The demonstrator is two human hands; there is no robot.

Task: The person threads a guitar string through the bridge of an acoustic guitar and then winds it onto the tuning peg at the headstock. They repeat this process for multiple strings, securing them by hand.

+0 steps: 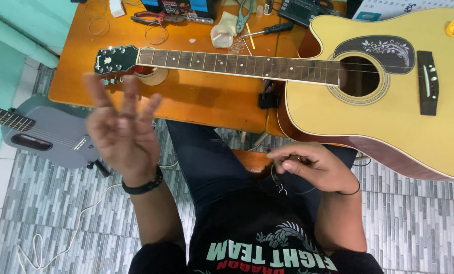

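A yellow acoustic guitar (389,101) lies flat on an orange wooden table (206,101), its neck (237,63) pointing left and its black headstock (116,58) near the table's left part. My left hand (121,132) is raised in the air below the headstock, blurred, fingers spread, holding nothing. My right hand (313,165) rests low over my lap, fingers pinched on a thin coiled guitar string (280,183) that dangles from it.
Pliers (153,19), a screwdriver (270,30), a clear plastic cup (222,36) and coiled strings (156,33) lie at the table's far side. A grey guitar (49,134) lies on the tiled floor at left. A white cable (75,228) trails on the floor.
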